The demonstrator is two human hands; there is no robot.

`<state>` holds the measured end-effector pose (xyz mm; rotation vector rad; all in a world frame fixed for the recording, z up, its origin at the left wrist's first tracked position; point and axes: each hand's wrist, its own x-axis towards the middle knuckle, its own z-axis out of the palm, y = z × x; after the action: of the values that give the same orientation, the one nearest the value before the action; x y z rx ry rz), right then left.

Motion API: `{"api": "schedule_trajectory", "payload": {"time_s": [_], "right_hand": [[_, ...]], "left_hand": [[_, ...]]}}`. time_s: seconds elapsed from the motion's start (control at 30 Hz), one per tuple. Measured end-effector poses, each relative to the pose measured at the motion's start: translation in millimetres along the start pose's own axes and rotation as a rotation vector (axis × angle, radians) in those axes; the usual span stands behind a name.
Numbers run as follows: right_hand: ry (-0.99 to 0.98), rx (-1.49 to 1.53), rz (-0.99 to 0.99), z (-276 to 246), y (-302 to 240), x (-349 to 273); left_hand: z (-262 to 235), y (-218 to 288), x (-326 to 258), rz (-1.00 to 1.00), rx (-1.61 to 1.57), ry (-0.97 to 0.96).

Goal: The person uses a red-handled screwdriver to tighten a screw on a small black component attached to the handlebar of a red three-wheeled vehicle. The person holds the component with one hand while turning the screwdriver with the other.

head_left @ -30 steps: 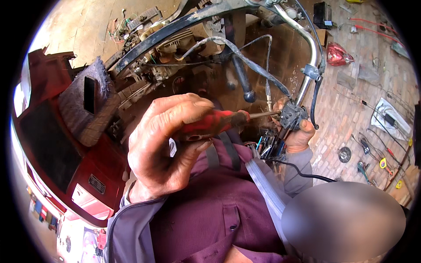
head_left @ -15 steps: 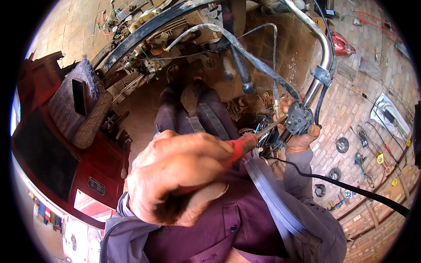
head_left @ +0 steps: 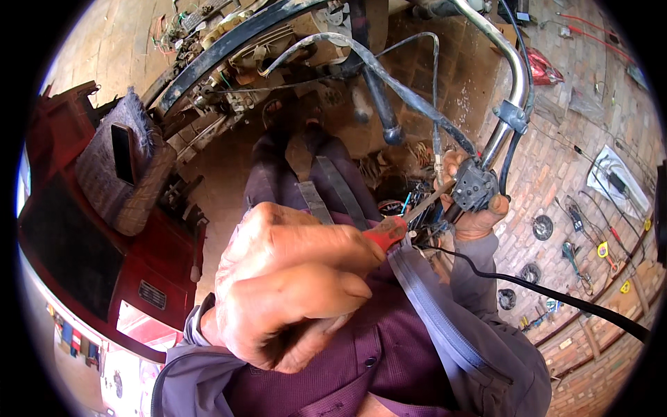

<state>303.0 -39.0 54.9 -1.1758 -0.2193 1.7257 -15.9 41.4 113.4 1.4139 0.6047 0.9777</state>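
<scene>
In front of my chest, my left hand (head_left: 292,285) is closed around the red handle of a screwdriver (head_left: 390,229). The metal shaft slants up to the right, and its tip meets the side of a black handlebar switch housing (head_left: 476,186). My right hand (head_left: 479,221) grips that housing from below and behind, with the thumb at its right side and fingers showing at its upper left. The housing sits at the lower end of a chrome handlebar (head_left: 515,76). A grey-sheathed cable (head_left: 396,97) runs into the housing. Most of the screwdriver handle is hidden inside my left fist.
A dark frame tube (head_left: 229,55) and dusty engine parts stand ahead. To the left, a phone (head_left: 124,153) lies on a cloth-covered seat on red bodywork (head_left: 156,257). Tools, cables and a red bag (head_left: 542,67) lie on the brick floor at right. A black cable (head_left: 535,283) crosses there.
My left fist has turned and shifted slightly right, covering more of the red handle. The screwdriver tip stays at the switch housing, and my right hand keeps its hold.
</scene>
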Motion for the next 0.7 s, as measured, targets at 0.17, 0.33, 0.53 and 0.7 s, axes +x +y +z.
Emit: {"api": "schedule_trajectory", "payload": {"time_s": [0.17, 0.33, 0.53, 0.7], "right_hand": [[0.025, -0.047, -0.002, 6, -1, 1], [0.077, -0.006, 0.01, 4, 0, -2], [0.082, -0.084, -0.033, 4, 0, 0], [0.058, -0.062, -0.013, -3, 0, -2]], "left_hand": [[15, -9, -4, -0.012, -0.263, 0.183], [8, 5, -8, -0.132, -0.045, 0.282], [18, 20, -11, -0.322, 0.195, 0.555], [4, 13, -8, -0.157, 0.322, 0.139]]}}
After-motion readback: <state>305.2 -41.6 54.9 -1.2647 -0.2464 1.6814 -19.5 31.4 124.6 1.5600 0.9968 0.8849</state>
